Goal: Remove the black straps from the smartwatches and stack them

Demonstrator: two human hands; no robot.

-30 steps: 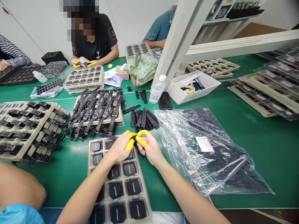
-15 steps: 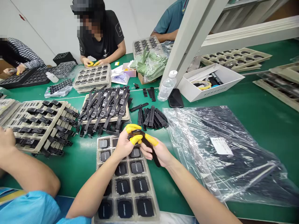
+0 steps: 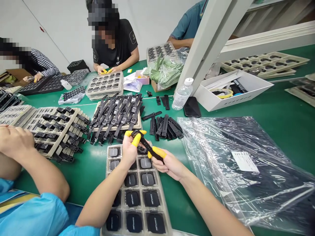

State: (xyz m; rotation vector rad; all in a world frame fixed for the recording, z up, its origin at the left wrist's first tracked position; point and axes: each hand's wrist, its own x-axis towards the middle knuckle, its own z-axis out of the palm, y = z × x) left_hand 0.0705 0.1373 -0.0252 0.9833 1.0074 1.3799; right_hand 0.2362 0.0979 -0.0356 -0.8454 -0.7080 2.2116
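Note:
My left hand [image 3: 130,149], with yellow finger covers, pinches the dark body of a smartwatch [image 3: 137,133] above the far end of a tray. From it a black watch strap [image 3: 145,143] slants down to the right, and my right hand [image 3: 167,161] has its yellow-covered thumb and finger closed on the lower part. Beneath my hands lies a clear plastic tray [image 3: 139,214] with square black watch faces in its pockets. Just beyond is a pile of loose black straps [image 3: 165,127]. My forearms hide part of the tray.
Finished-looking watches [image 3: 118,113] lie across a tray behind my left hand. A large plastic bag [image 3: 228,164] covers the table at right. A bottle [image 3: 182,95], a phone [image 3: 192,107] and a white box [image 3: 236,93] stand behind. A co-worker's arm [image 3: 44,164] rests at left.
My right hand has slid down along the strap, away from my left hand, and the strap now stretches between them. The view has shifted slightly left.

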